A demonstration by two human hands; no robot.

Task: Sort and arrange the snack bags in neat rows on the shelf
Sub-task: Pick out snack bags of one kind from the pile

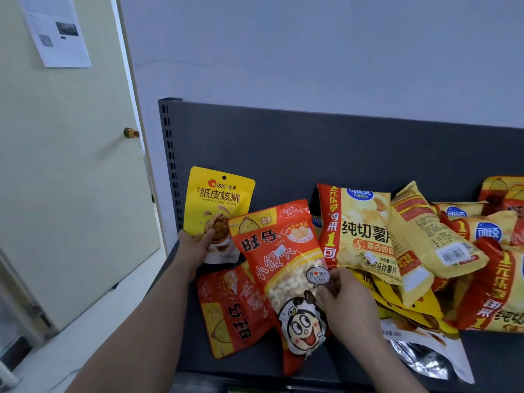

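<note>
The person stands at the left end of a dark grey shelf [496, 364], both bare arms reaching in over the snack bags. The thing to steer by is the red biscuit bag [283, 259] with the cartoon face, held tilted over the shelf deck. The right hand [346, 302] pinches its right edge, fingers curled against the clear window. Up and to the left of that red bag, the left hand [195, 245] grips the lower part of a yellow walnut pouch [218, 199], thumb across its front, holding it upright in front of the shelf's back panel [283, 151]. Below and left of the red bag, partly under it, a second red bag [229, 307] lies flat with its print upside down. Just right of the red bag a yellow potato-chip bag [357, 231] stands leaning at the back panel. Further right, more yellow-and-red chip bags [425, 242] lie heaped in no order — one shows its barcode side. Below and right of the red bag, past the right wrist, a silver-and-white pouch [419, 355] lies flat near the shelf's front edge. Well to the left of the red bag is a pale door [71, 180] with a brass knob [131, 133] and a printed sheet [56, 29] stuck near its top.
</note>
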